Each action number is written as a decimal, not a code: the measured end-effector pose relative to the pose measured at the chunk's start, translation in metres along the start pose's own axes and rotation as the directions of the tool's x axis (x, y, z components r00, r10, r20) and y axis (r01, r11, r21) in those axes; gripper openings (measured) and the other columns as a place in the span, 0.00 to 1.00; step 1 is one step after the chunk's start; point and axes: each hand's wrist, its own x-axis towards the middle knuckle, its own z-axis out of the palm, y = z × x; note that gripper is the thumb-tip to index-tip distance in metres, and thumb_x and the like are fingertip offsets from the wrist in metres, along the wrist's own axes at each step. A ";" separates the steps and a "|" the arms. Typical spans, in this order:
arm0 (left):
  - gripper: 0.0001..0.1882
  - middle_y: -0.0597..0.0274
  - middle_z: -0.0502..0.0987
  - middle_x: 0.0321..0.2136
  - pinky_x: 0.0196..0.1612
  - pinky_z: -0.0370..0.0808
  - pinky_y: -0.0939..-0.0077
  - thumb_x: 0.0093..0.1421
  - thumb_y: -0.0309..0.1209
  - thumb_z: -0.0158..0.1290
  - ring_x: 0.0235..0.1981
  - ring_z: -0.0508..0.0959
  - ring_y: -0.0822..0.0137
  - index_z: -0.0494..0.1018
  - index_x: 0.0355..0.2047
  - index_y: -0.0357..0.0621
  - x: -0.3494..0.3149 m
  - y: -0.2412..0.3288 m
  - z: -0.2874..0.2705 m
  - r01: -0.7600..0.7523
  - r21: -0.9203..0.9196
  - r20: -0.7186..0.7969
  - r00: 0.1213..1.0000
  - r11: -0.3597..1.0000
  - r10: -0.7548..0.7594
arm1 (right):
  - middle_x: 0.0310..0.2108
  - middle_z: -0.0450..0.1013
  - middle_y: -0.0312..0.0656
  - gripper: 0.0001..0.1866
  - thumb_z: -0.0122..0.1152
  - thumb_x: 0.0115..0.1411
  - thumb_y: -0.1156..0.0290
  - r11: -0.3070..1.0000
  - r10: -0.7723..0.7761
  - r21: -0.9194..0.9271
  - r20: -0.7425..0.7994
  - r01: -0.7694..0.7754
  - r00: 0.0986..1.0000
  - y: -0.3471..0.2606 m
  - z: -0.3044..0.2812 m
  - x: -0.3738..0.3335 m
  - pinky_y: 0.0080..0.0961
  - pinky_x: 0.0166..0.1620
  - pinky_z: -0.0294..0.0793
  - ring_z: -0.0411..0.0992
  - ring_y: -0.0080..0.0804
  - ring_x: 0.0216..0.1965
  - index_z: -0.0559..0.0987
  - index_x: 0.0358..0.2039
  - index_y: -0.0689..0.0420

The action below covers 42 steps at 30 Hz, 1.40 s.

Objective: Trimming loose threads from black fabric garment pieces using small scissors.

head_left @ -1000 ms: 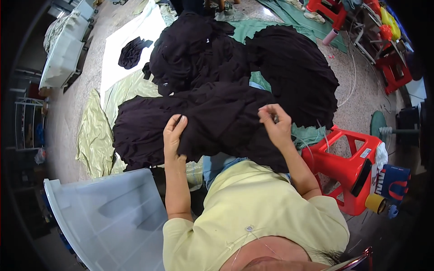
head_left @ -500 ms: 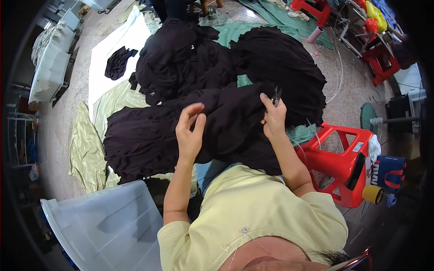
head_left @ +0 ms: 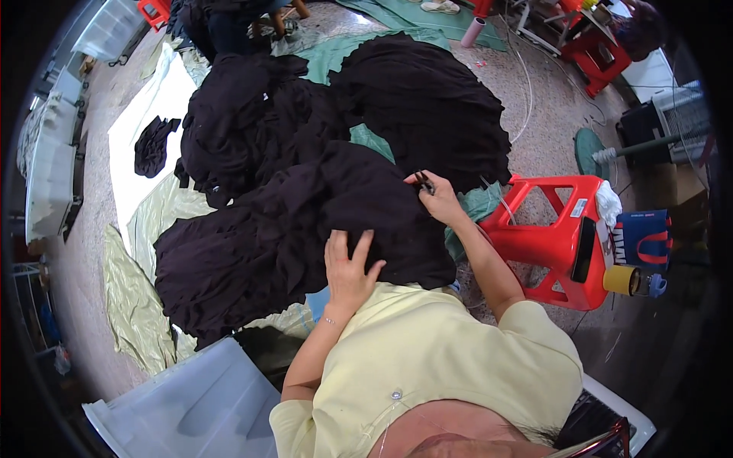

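A black garment (head_left: 382,202) is spread across my lap and trails off to the left over the rest of the dark cloth. My left hand (head_left: 351,269) lies on its near part, palm down with the fingers spread. At the garment's far right edge, my right hand (head_left: 440,203) is closed around small dark thread snips (head_left: 423,182), their blades pointing away from me. The fingers of that hand touch the cloth edge; whether they also pinch it I cannot tell.
Heaped black garments (head_left: 252,114) and a flatter black pile (head_left: 427,107) lie beyond. To my right stands a red plastic stool (head_left: 546,237) bearing a phone (head_left: 585,250); a yellow-wrapped cup (head_left: 622,280) is beside it. A white plastic bin (head_left: 191,404) sits at lower left.
My left hand has come down from above the cloth and rests nearer my body. My right hand keeps the snips, now angled left. The garment has shifted on my lap, and the whole view has turned.
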 end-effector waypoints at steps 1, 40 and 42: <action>0.32 0.40 0.60 0.56 0.56 0.63 0.54 0.45 0.34 0.66 0.56 0.64 0.43 0.69 0.52 0.44 0.002 -0.005 0.006 0.023 -0.002 -0.013 1.000 1.000 -0.023 | 0.37 0.77 0.39 0.19 0.45 0.48 0.85 0.998 0.060 -0.036 0.023 -0.060 0.998 0.002 -0.001 -0.003 0.21 0.51 0.68 0.74 0.25 0.44 0.77 0.40 0.63; 0.24 0.58 0.77 0.28 0.36 0.71 0.79 0.48 0.35 0.59 0.30 0.75 0.74 0.73 0.39 0.26 0.044 0.024 -0.220 0.173 -0.727 -0.034 0.958 0.665 -0.286 | 0.24 0.71 0.29 0.05 0.68 0.52 0.75 0.872 -0.487 -0.105 -0.283 0.478 0.826 -0.246 -0.087 -0.034 0.12 0.31 0.64 0.66 0.13 0.27 0.79 0.27 0.59; 0.15 0.61 0.75 0.38 0.42 0.70 0.76 0.53 0.22 0.57 0.37 0.74 0.70 0.72 0.42 0.35 0.066 -0.024 -0.183 0.383 -0.573 0.126 0.915 0.725 -0.384 | 0.22 0.73 0.34 0.07 0.68 0.51 0.72 0.900 -0.377 -0.261 -0.065 0.349 0.924 -0.235 -0.064 -0.018 0.16 0.31 0.67 0.67 0.15 0.26 0.78 0.26 0.62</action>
